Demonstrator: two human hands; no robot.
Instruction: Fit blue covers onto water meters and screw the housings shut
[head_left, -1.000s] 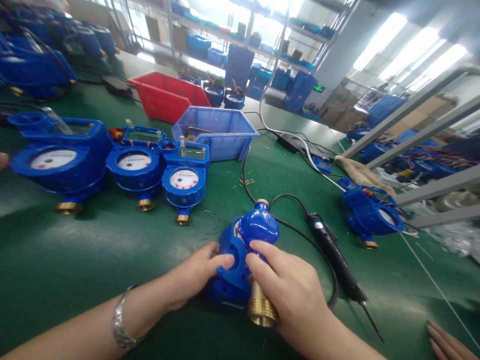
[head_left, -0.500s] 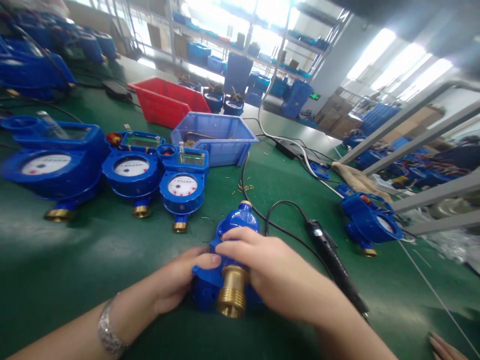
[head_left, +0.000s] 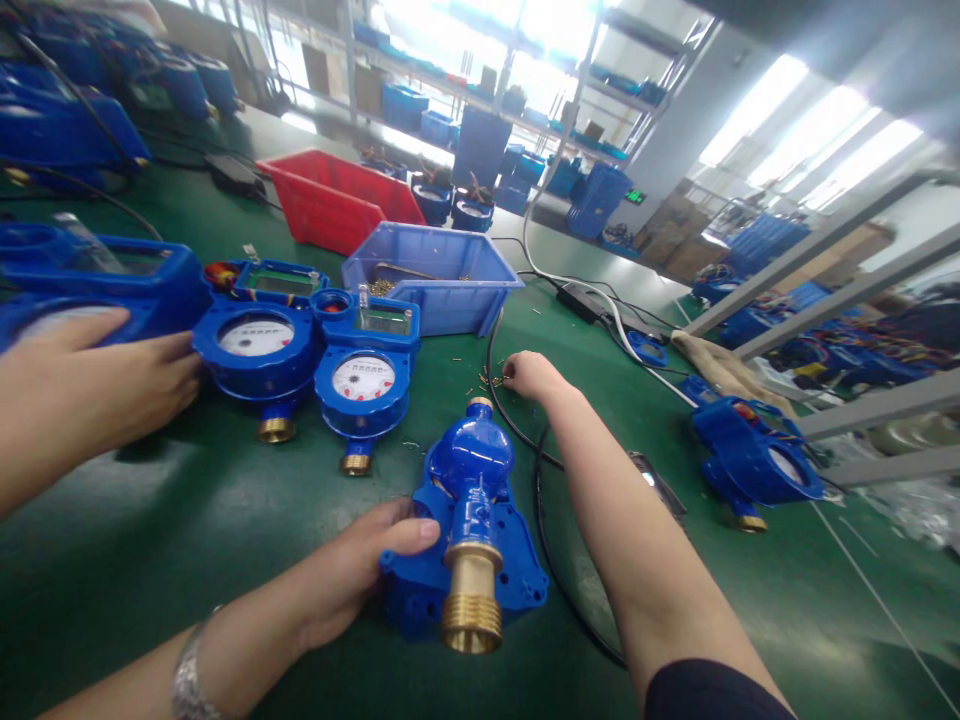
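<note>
A blue water meter point(head_left: 472, 460) with a brass threaded end lies face down in front of me, on its blue plastic housing point(head_left: 517, 560). My left hand point(head_left: 375, 550) grips the housing's left side, thumb on top. Farther off, my right hand point(head_left: 534, 378) has its fingers pinched down at a small pile of brass screws point(head_left: 484, 382) on the table; its fingertips are partly hidden, so what they hold does not show. The black electric screwdriver point(head_left: 654, 482) lies mostly hidden under my right forearm.
A co-worker's hand point(head_left: 112, 380) reaches in from the left onto another meter point(head_left: 150, 270). Two upright meters point(head_left: 259, 340) stand beside it. Behind are a blue bin point(head_left: 457, 305) with screws and a red bin point(head_left: 322, 210). Another meter point(head_left: 757, 460) sits right, near a metal frame point(head_left: 862, 385).
My right hand has left the meter and moved forward to the screws. My left hand stays on the housing. A co-worker's hand has come in at the left.
</note>
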